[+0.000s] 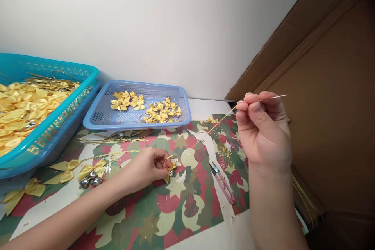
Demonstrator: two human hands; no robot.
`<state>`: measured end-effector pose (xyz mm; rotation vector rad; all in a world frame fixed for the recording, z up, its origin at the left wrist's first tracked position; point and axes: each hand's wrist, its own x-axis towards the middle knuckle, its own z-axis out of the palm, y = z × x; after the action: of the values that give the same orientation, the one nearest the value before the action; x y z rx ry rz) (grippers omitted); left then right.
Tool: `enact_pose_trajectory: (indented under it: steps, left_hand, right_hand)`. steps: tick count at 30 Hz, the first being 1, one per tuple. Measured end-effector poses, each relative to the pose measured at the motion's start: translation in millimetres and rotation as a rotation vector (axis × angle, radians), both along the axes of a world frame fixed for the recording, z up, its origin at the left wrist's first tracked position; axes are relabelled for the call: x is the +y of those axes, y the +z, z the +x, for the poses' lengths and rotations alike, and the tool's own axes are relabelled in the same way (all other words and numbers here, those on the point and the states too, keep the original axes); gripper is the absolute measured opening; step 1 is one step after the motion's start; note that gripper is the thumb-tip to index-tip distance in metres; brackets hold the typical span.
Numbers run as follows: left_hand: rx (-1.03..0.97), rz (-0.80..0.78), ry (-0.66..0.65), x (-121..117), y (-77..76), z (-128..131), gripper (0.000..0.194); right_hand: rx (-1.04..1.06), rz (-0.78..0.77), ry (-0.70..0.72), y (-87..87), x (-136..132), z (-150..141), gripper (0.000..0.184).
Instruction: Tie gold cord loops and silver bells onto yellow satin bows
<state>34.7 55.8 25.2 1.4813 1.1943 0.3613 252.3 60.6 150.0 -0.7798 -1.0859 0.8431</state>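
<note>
My left hand [152, 164] pinches a small yellow ribbon bow [171, 168] with a silver bell and a gold loop, low over the patterned sheet. Raised on the right, my right hand [262, 125] is closed on a needle [279, 96], whose tip points right. From its fingers a gold thread [221, 120] runs taut down and left toward the bow; its lower end is hard to follow. Pink-handled thread snips [222, 183] lie between the hands. Left of my left hand are larger yellow bows [66, 172] and a cluster of silver bells [91, 179].
A blue basket [137, 127] holds two heaps of small bows. At the left stands a turquoise basket [73, 113] full of yellow bows and gold cords. Loose gold cords [117, 139] lie in front of the baskets. Brown cardboard [328, 78] rises at the right, against the white wall.
</note>
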Motion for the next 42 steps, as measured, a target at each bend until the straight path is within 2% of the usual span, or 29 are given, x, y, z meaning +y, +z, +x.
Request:
enact_pose_trajectory:
  steps: [7, 12, 18, 26, 29, 32, 34, 36, 39, 40, 42]
  left_hand:
    - [-0.011, 0.009, -0.016, -0.7, -0.3, 0.9, 0.008]
    - [0.013, 0.023, -0.039, 0.3, -3.2, 0.7, 0.013]
    - [0.032, 0.033, -0.018, 0.5, 2.0, 2.0, 0.013]
    - [0.061, 0.065, 0.004, 4.3, -2.5, 1.1, 0.012]
    - [0.055, 0.095, 0.031, 10.3, -1.5, -5.2, 0.019]
    - [0.133, 0.149, 0.103, 13.3, 13.3, -15.5, 0.036]
    - [0.210, 0.231, 0.166, 10.7, 31.1, -19.9, 0.045]
    - [0.199, 0.337, 0.169, 4.7, 51.5, -17.8, 0.050]
    - [-0.009, 0.443, 0.095, -4.2, 77.2, -1.0, 0.056]
    - [-0.098, 0.404, 0.033, -5.2, 82.9, 6.2, 0.052]
    - [-0.288, 0.221, -0.089, -2.5, 90.0, 17.9, 0.033]
  right_hand:
    - [-0.034, 0.031, -0.082, 4.3, -4.8, 3.3, 0.015]
    - [-0.047, 0.055, -0.078, 4.6, -6.0, 2.7, 0.016]
    - [-0.050, 0.070, -0.101, 4.2, -6.1, 3.7, 0.014]
    - [-0.035, 0.041, -0.063, 3.6, -5.0, 4.0, 0.014]
    - [-0.049, 0.038, -0.001, 2.8, -3.6, 2.6, 0.014]
    - [-0.048, 0.028, 0.064, 2.1, -2.6, -0.2, 0.013]
    - [-0.044, 0.022, 0.102, 2.0, -3.2, -3.2, 0.015]
    - [-0.047, 0.029, 0.151, 2.0, -5.0, -7.6, 0.016]
    - [-0.060, 0.044, 0.242, 0.0, -7.1, -16.5, 0.018]
    - [-0.061, 0.040, 0.261, -2.0, -6.6, -19.5, 0.018]
    - [-0.065, 0.015, 0.264, -8.4, -2.7, -24.1, 0.018]
